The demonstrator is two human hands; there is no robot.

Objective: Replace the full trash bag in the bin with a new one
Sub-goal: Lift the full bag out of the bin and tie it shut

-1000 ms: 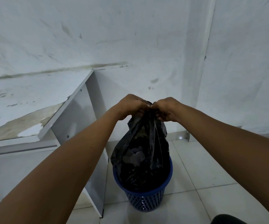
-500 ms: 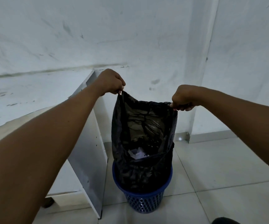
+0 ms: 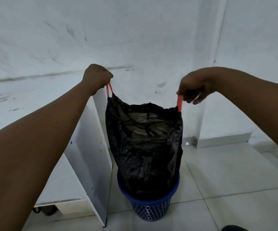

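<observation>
No text, label, brand, number or sign can be read anywhere in this view.

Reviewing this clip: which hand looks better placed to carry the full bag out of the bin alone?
Probably the left hand: its fist is wrapped around its orange drawstring loop. The right hand only pinches its strap. The black bag sits in the blue bin.

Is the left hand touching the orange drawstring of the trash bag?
Touching. In the head view the left hand grips the orange drawstring loop, which comes out from under its curled fingers and runs down to the trash bag.
</observation>
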